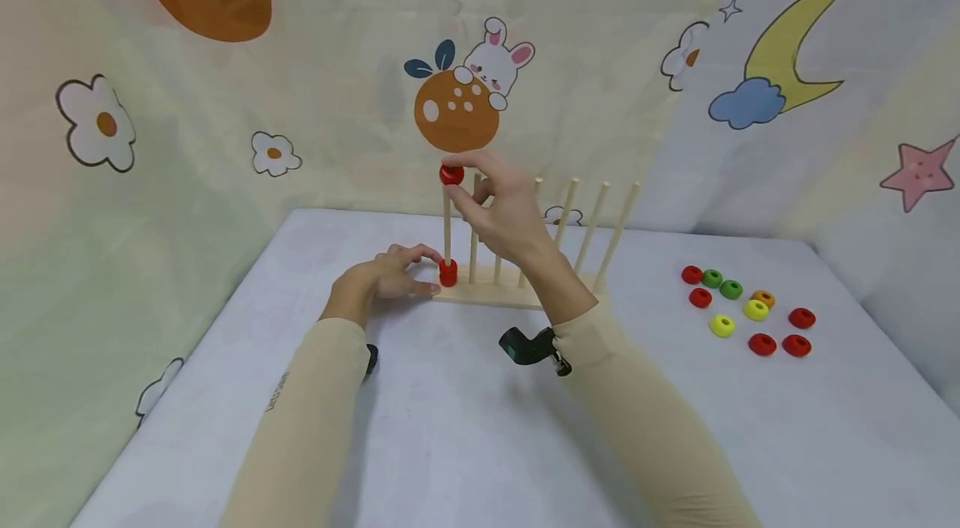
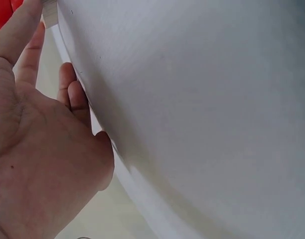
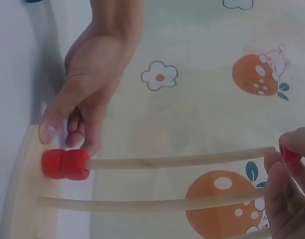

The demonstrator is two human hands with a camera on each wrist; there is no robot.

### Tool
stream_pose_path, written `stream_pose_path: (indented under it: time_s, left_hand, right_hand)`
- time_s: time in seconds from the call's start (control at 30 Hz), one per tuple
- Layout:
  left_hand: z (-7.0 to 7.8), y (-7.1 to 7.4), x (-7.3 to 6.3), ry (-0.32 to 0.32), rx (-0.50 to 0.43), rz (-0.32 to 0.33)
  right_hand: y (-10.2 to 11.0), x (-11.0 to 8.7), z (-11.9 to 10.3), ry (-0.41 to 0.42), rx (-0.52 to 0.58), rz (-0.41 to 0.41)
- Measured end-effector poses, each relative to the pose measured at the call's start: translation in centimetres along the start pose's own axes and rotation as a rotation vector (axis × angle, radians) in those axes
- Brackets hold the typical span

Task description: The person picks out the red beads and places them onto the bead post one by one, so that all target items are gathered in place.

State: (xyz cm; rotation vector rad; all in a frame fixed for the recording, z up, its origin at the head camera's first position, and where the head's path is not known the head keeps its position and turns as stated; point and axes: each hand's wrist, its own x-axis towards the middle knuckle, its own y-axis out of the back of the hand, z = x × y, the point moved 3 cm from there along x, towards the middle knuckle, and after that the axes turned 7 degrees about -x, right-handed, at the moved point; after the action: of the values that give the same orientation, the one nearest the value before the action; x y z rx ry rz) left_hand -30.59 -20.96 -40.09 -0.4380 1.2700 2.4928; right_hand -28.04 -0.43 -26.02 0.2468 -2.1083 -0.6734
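Note:
A wooden peg rack (image 1: 491, 295) with a row of upright pegs stands at the back of the table. Two red beads (image 3: 66, 164) are stacked at the foot of its leftmost peg (image 1: 447, 224). My left hand (image 1: 382, 271) holds the base at that end, thumb and index finger on either side beside the beads. Above, my right hand (image 1: 504, 207) pinches another red bead (image 1: 451, 175) between thumb and fingers, right at the tip of the same peg. In the right wrist view this bead's hole faces the peg end. The other pegs carry no beads.
Several loose beads lie on the right of the table: red beads (image 1: 762, 345), green beads (image 1: 731, 289), yellow beads (image 1: 722, 326) and an orange bead (image 1: 764, 297). A printed cloth (image 1: 345, 78) hangs right behind the table. A dark wrist device (image 1: 528, 346) sticks out from the right sleeve.

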Motion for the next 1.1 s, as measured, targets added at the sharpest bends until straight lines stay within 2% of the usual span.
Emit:
stream_pose_path:
  time_s: [0.13, 0.27, 0.47, 0.6, 0.8, 0.97, 1.1]
  left_hand:
    - [0.3, -0.1, -0.1, -0.031, 0.005, -0.005]
    - [0.4, -0.2, 0.1, -0.024, 0.008, 0.002]
    - [0.1, 0.0, 0.2, -0.008, 0.003, 0.012]
    - [0.0, -0.1, 0.3, -0.010, -0.002, 0.006]
    - [0.2, -0.2, 0.8, -0.008, -0.003, 0.015]
    - [-0.4, -0.3, 1.5, 0.022, -0.009, 0.009]
    - [-0.6, -0.2, 1.4, 0.030, -0.018, 0.011]
  right_hand:
    - [0.2, 0.2, 0.1, -0.063, -0.037, 0.003]
    - [0.4, 0.5, -0.1, -0.105, -0.047, -0.025]
    - [-0.2, 1.0, -0.2, -0.154, -0.090, -0.109]
    - [-0.4, 0.8, 0.0, -0.173, -0.094, -0.109]
    - [-0.2, 0.2, -0.1, -0.128, -0.053, -0.073]
    - [-0.1, -0.4, -0.3, -0.092, -0.018, -0.063]
    - [0.0, -0.6, -0.5, -0.064, -0.021, -0.065]
